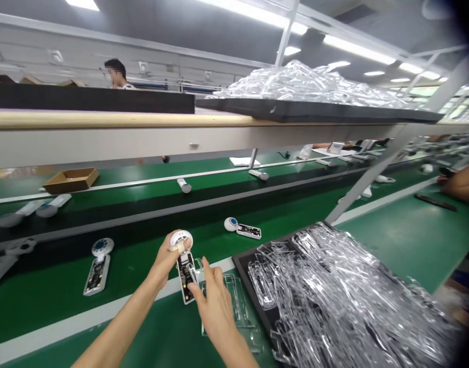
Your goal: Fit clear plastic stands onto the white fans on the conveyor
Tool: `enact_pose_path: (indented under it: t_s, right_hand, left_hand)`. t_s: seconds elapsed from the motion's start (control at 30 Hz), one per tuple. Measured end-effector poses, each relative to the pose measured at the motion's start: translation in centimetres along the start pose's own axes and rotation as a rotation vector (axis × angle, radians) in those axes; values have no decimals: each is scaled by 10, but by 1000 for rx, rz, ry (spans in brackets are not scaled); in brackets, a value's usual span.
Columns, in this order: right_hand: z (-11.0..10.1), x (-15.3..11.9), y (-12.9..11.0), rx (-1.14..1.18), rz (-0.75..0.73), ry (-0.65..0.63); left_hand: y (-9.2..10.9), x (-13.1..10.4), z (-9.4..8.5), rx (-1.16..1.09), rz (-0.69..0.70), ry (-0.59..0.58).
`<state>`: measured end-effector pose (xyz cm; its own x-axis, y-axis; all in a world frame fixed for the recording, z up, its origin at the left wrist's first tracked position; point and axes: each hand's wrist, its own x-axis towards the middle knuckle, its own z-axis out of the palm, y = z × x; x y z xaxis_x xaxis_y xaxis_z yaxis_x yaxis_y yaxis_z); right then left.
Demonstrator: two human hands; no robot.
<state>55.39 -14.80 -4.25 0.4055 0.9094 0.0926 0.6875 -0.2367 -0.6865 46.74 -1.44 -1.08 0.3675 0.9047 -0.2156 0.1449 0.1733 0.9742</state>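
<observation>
My left hand (pixel 166 259) is closed around the neck of a white device (pixel 185 278), just below its round head. The long body hangs toward me and shows a dark circuit board. My right hand (pixel 213 291) touches the right side of that body, thumb and fingers around a small clear piece whose outline is hard to make out. Loose clear plastic frames (pixel 240 304) lie on the green table beneath and beside my right hand. A black tray (pixel 253 301) heaped with similar clear frames stands to the right.
Similar devices lie on the green belt at left (pixel 96 273) and centre (pixel 249 231). A slanted metal post (pixel 367 179) rises behind the tray. Overhead, a shelf (pixel 142 140) carries another black tray (pixel 314 110). A person's arm (pixel 464 184) is at far right; another person (pixel 117 74) stands behind.
</observation>
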Motion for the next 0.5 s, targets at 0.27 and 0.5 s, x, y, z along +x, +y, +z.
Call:
enact_pose_path:
  t_s: [0.27,0.5]
  right_hand:
    - [31,-11,-29,-175,-127,107]
    - [33,-21,-25,-164,-168,73]
  left_hand:
    - [2,-49,-14,-148,-22,160]
    - [-7,-60,-16,-189,-40,182]
